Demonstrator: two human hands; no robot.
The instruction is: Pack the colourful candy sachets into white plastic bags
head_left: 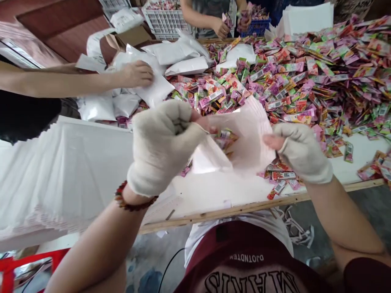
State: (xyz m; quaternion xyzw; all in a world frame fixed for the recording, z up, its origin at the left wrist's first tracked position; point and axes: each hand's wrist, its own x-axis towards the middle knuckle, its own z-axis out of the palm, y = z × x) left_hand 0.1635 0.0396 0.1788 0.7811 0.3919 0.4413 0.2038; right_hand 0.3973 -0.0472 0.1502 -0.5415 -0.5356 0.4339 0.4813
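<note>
Between my two gloved hands hangs a white mailing bag (247, 134), its mouth spread apart. Several small colourful snack packets (225, 139) show inside it. My left hand (163, 146), in a white glove with bare fingertips, pinches one side of the bag's opening. On the opposite edge, my right hand (301, 150) is closed, its bare thumb and fingers gripping the plastic. The bag is a little above the white table (207, 193). Just behind it lies a large heap of the same packets (284, 93).
Flat white bags (94, 162) are fanned out at the left. Filled white bags (171, 53) lie behind, under another person's hand (137, 74) from the left. Across the table, a co-worker's hands (221, 27) hold packets near a white crate (166, 20). A wooden edge (226, 212) runs along the front.
</note>
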